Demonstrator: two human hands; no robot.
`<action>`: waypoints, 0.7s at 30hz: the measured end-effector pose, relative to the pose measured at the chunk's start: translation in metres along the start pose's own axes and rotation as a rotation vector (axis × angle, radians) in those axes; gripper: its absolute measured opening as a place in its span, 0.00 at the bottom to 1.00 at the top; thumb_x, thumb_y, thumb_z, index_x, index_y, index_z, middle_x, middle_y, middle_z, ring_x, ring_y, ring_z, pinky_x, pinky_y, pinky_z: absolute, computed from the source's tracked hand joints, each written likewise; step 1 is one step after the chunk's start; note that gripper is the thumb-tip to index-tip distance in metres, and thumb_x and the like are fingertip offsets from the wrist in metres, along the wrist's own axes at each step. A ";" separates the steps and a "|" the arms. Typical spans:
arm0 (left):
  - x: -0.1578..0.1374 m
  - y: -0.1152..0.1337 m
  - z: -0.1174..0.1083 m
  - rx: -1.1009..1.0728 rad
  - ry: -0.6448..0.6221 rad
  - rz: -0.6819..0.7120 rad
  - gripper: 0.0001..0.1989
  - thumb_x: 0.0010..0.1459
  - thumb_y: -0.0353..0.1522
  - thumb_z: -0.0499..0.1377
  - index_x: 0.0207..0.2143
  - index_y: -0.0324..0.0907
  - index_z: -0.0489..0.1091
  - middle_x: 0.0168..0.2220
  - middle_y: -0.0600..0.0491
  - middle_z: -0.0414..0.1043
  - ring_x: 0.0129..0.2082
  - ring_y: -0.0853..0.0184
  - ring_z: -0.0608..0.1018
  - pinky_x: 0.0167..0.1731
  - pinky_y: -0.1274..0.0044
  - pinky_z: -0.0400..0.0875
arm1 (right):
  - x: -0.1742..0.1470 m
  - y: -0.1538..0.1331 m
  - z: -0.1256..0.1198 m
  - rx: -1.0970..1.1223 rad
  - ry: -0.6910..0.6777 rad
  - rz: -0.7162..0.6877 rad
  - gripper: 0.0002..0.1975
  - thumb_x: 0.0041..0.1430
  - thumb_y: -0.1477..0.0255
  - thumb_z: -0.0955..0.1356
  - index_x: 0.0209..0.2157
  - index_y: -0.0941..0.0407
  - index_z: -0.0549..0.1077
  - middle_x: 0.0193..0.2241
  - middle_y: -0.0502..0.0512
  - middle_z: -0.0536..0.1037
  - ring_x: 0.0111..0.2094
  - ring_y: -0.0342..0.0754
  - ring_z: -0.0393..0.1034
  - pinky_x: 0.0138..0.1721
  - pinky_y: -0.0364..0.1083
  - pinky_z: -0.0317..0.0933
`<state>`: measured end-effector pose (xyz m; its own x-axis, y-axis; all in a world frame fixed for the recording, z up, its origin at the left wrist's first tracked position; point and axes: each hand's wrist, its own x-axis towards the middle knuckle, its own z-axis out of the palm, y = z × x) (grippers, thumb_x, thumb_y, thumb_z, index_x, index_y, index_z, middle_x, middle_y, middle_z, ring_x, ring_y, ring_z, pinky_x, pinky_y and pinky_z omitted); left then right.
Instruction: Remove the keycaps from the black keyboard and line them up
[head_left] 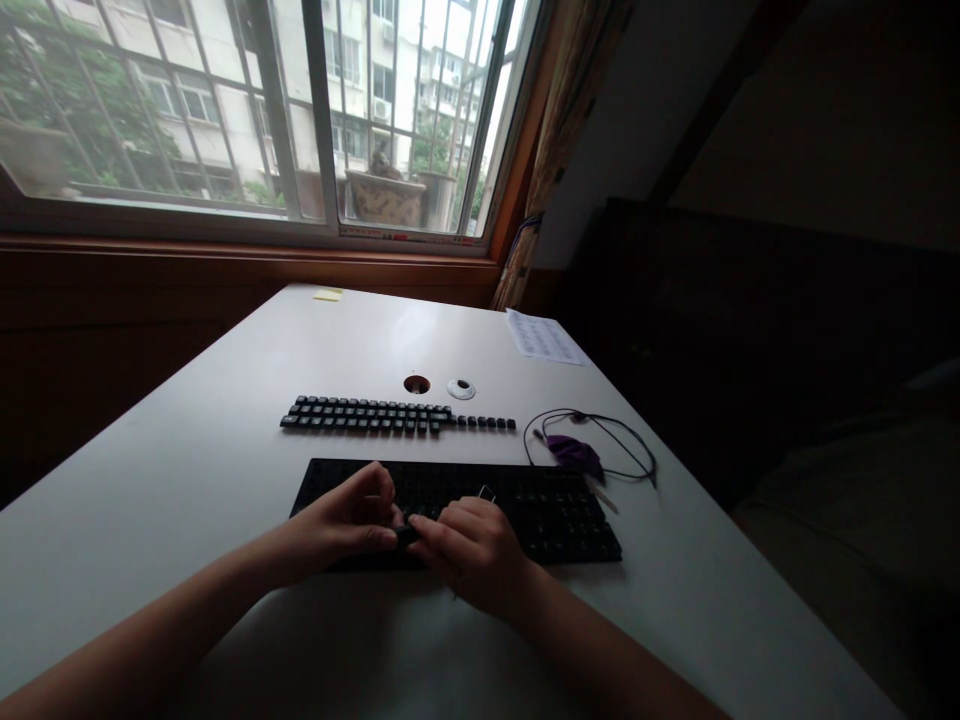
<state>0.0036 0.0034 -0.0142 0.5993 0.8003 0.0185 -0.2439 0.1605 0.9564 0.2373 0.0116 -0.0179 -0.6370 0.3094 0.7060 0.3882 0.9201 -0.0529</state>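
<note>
A black keyboard lies in front of me, many of its keycaps removed. Just over its near left part, my left hand pinches a small black keycap between thumb and fingers. My right hand is closed beside it, its fingertips touching the same keycap. A thin metal wire loop, seemingly of a keycap puller, sticks up out of the right fist; the rest of it is hidden by the fingers. Beyond the keyboard, loose black keycaps are lined up in rows.
A coiled black cable, a purple cloth and a thin stick-like tool lie right of the keyboard. Farther back are a cable hole, its round cover, a printed sheet and yellow notes. A window stands behind the white table.
</note>
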 end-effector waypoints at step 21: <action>0.002 0.001 0.000 -0.010 -0.018 -0.012 0.14 0.57 0.28 0.65 0.38 0.43 0.59 0.36 0.55 0.68 0.36 0.70 0.70 0.38 0.76 0.64 | -0.001 0.000 0.000 0.007 -0.018 0.033 0.09 0.65 0.69 0.67 0.44 0.59 0.73 0.24 0.50 0.74 0.24 0.44 0.64 0.27 0.46 0.56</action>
<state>0.0043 0.0052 -0.0138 0.6160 0.7877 0.0127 -0.2444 0.1757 0.9536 0.2374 0.0114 -0.0187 -0.6356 0.3439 0.6912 0.4048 0.9108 -0.0809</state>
